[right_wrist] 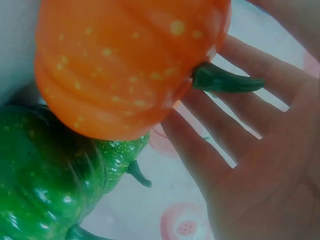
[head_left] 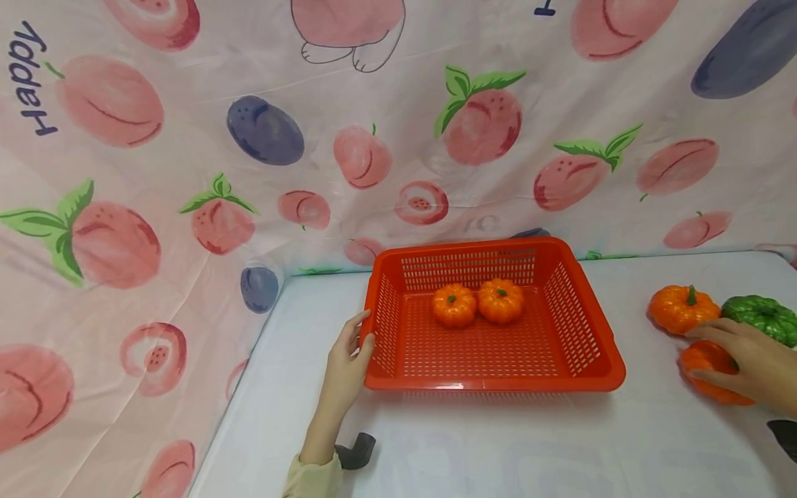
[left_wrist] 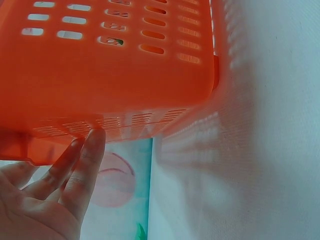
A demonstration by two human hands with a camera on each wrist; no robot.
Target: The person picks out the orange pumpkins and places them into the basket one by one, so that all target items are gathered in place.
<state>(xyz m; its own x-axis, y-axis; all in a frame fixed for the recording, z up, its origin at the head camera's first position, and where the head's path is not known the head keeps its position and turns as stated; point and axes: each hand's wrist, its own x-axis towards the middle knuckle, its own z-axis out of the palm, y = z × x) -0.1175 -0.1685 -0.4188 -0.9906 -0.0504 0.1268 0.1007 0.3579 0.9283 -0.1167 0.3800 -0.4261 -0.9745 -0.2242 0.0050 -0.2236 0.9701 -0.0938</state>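
An orange-red plastic basket [head_left: 498, 384] stands on the white table with two small orange toy pumpkins [head_left: 454, 305] inside. My left hand [head_left: 349, 356] is at the basket's left rim. In the left wrist view, its nearly straight fingers [left_wrist: 90, 165] touch the outer side wall. To the right of the basket, my right hand [head_left: 744, 356] reaches over an orange toy pumpkin [head_left: 706, 356]. Its fingers [right_wrist: 245, 112] lie fairly straight and spread behind the green-stemmed pumpkin [right_wrist: 125, 65] in the right wrist view; their tips are partly hidden.
Another orange pumpkin [head_left: 679, 309] sits just beyond my right hand, beside a green one [head_left: 762, 318]. Two green pumpkins [right_wrist: 45, 170] show in the right wrist view. A fruit-printed cloth [head_left: 373, 90] hangs along the back and left of the table [head_left: 473, 443].
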